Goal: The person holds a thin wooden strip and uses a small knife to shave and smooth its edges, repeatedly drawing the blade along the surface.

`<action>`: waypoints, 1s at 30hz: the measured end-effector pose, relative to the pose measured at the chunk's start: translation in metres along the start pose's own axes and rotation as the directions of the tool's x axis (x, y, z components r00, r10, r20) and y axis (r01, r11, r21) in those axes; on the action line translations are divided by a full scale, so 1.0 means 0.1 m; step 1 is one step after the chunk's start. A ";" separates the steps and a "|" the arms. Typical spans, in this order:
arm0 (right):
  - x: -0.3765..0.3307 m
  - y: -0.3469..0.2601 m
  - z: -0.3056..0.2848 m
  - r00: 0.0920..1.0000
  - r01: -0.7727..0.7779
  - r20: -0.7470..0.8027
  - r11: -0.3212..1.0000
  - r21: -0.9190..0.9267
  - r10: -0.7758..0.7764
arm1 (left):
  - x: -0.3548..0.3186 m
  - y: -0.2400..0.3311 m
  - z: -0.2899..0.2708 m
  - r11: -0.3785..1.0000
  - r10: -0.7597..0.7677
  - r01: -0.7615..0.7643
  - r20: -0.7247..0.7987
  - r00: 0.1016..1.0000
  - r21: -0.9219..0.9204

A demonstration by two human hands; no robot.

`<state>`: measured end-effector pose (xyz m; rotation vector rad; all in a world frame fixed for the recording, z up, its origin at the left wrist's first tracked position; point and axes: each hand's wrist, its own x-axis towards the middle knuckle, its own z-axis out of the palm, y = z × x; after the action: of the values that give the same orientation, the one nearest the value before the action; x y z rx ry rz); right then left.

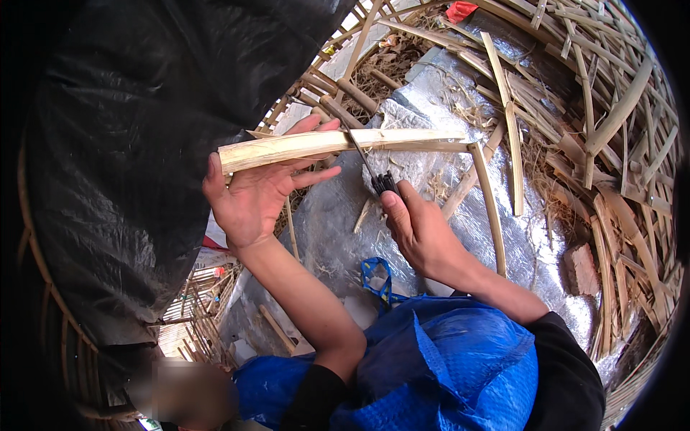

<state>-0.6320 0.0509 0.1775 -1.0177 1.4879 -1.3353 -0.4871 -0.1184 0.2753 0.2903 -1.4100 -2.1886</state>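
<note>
A pale split bamboo strip (pixel 287 146) runs crosswise in front of me. My left hand (pixel 262 188) holds it from behind near its left end; the thumb is by the cut end and the fingers stretch along the back. My right hand (pixel 425 233) is closed around the black handle of a knife (pixel 363 156). The thin dark blade crosses the strip near its middle, just right of my left fingertips; how deep it sits cannot be told. At the strip's right end a narrow bamboo piece (pixel 489 208) slants down toward my right forearm; whether they join is unclear.
Blue woven plastic sheeting (pixel 445 359) covers my lap. A silvery sheet (pixel 323 215) lies on the ground beyond. Many bamboo strips (pixel 611 122) are heaped at right, near a brick (pixel 581 269). Black plastic sheeting (pixel 129 144) hangs at left. A blurred patch (pixel 187 395) is at lower left.
</note>
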 end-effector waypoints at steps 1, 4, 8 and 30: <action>-0.01 0.00 0.01 0.998 0.002 -0.064 0.998 -0.066 -0.007 | -0.01 0.00 -0.01 1.000 -0.002 0.002 -0.001 1.000 0.001; 0.14 0.25 -0.03 0.981 0.009 -0.190 0.985 -0.170 -0.042 | 0.00 0.01 -0.06 0.997 -0.001 -0.008 0.106 0.994 0.081; 0.18 0.21 -0.05 0.981 -0.042 -0.194 0.982 -0.186 0.005 | -0.01 0.03 -0.08 0.984 -0.103 0.105 -0.015 0.995 0.143; 0.36 -0.73 -0.68 0.993 -0.009 -0.104 0.921 0.390 0.054 | 1.76 0.69 1.61 0.582 0.753 -0.592 -0.096 0.651 0.557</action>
<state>-0.7056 0.0298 0.2508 -0.6677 1.2424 -1.6076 -0.6856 -0.1074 0.4243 0.2072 -1.5173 -1.0705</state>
